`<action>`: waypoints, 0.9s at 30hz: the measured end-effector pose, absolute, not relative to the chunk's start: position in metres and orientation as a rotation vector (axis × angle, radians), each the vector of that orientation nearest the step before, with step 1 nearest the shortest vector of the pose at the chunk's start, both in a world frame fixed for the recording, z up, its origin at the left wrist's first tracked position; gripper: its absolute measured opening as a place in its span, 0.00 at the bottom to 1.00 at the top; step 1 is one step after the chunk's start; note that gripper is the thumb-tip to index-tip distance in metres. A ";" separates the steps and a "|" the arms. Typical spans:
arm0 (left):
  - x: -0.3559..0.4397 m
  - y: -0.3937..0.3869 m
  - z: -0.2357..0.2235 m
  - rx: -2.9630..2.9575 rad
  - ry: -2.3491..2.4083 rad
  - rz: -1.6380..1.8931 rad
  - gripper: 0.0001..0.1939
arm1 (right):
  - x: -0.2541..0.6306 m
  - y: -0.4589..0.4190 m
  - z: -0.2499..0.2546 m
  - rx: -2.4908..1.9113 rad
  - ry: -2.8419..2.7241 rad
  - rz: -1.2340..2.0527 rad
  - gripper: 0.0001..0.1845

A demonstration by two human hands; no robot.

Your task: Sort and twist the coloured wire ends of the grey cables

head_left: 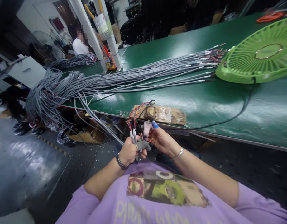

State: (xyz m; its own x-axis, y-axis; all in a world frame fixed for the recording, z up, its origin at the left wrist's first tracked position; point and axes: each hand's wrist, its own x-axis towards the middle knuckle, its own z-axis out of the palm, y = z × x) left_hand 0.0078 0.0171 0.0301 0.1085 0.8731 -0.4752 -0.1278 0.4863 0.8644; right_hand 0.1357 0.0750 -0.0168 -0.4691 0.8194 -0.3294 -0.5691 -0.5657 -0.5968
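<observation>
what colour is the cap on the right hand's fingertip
Blue. The fingertip cap on the right hand shows clearly in the head view.

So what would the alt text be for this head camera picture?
Seen from above, a person's left hand grips grey cable ends with bared coloured wires while the right hand, a blue cap on one fingertip, picks at them. Behind lies a green workbench with a long bundle of grey cables and a green fan grille.

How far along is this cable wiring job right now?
Done so far: cannot tell, since no finished pile is plainly set apart. In hand: the left hand grips grey cable ends with bared coloured wires, and the right hand works at them. Left: a long bundle of grey cables lies across the green table.
</observation>
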 end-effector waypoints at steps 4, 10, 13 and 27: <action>0.006 0.009 0.029 0.778 1.239 0.866 0.20 | 0.140 0.073 -0.015 -0.755 -0.498 2.175 0.23; 0.005 0.008 0.029 0.765 1.286 0.931 0.21 | 0.140 0.073 -0.005 -0.759 -0.619 2.133 0.20; 0.007 0.013 0.031 0.744 1.285 0.966 0.23 | 0.138 0.074 -0.004 -0.777 -0.695 2.027 0.21; 0.012 0.018 0.029 0.706 1.266 1.007 0.23 | 0.129 0.069 -0.010 -0.699 -0.808 1.926 0.26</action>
